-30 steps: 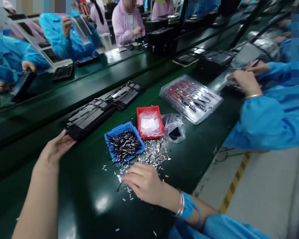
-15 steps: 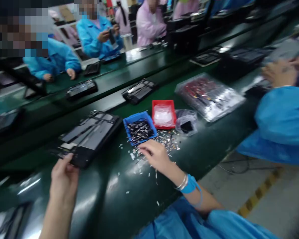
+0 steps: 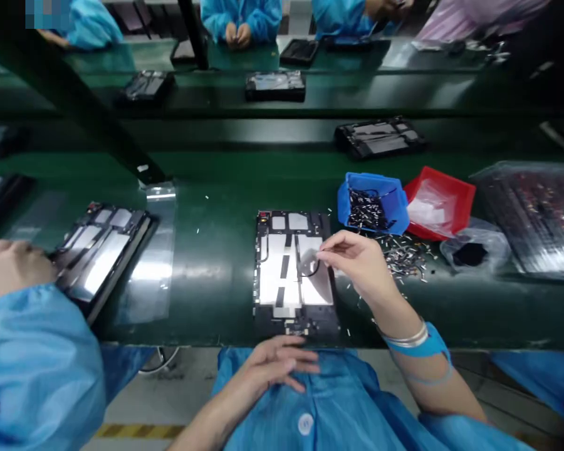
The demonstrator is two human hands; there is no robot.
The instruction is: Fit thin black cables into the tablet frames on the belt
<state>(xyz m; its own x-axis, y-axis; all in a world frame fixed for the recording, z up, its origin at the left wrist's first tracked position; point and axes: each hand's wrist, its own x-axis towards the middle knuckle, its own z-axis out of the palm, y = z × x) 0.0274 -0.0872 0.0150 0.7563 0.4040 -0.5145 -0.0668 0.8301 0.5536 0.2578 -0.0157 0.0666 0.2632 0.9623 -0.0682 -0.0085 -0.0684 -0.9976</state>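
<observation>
A black tablet housing (image 3: 269, 275) lies flat on the green conveyor belt (image 3: 207, 300) straight in front of me, with white and silver panels inside it. My right hand (image 3: 357, 263) is above its right side, pinching a small thin part, too fine to make out. Under the fingertips a translucent film piece (image 3: 316, 279) lies on the housing. My left hand (image 3: 277, 363) rests just below the housing's near edge, fingers loosely apart and holding nothing.
A blue bin (image 3: 371, 203) of short black-and-silver pieces stands by a red tray (image 3: 439, 203) holding clear plastic. Metal bits (image 3: 402, 254) are scattered nearby. To my left, a co-worker's hand (image 3: 14, 266) is beside another housing (image 3: 101, 247). Further housings lie across the belts.
The view has swung left. The housing now lies square in front of me, and my left hand has let go of it. My right hand has moved from the scattered bits to above the housing.
</observation>
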